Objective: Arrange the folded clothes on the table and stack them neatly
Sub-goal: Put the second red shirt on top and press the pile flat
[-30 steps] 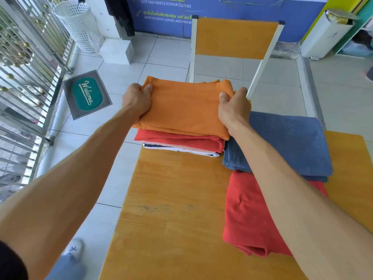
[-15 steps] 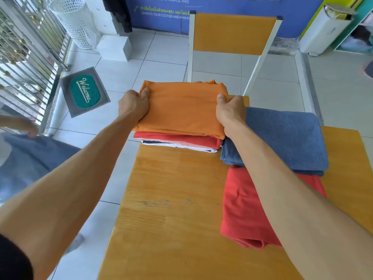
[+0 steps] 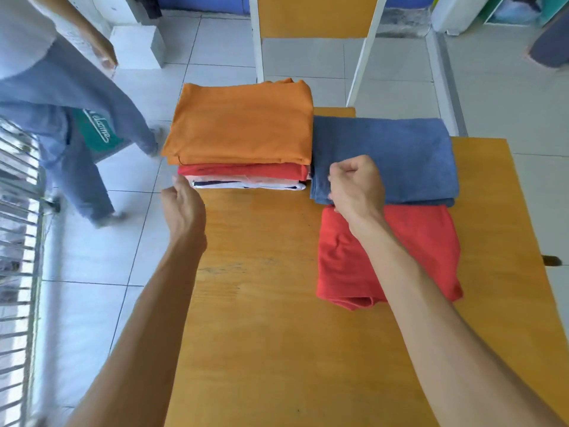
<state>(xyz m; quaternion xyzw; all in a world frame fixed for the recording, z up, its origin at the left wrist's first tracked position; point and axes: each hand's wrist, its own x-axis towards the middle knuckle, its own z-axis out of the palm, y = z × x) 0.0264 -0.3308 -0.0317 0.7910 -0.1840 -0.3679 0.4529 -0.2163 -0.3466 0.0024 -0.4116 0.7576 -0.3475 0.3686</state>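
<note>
A stack of folded clothes stands at the far left corner of the wooden table (image 3: 261,349): an orange shirt (image 3: 243,124) on top, a red garment (image 3: 246,171) under it, and white and dark pieces (image 3: 246,184) at the bottom. To its right lies a folded blue cloth (image 3: 400,155), with a folded red cloth (image 3: 425,248) in front of it. My left hand (image 3: 184,208) is relaxed, its fingertips at the stack's near left corner. My right hand (image 3: 357,186) hovers with curled fingers over the blue cloth's near left corner; whether it grips the cloth is hidden.
A chair (image 3: 314,16) with an orange backrest stands just behind the table. A person in blue jeans (image 3: 77,118) walks across the tiled floor on the left, over a green doormat (image 3: 97,131). A metal gate (image 3: 18,241) runs along the left edge.
Both hands have let go of the orange shirt and drawn back toward me. The right hand moved over the blue cloth. A person has walked in on the left.
</note>
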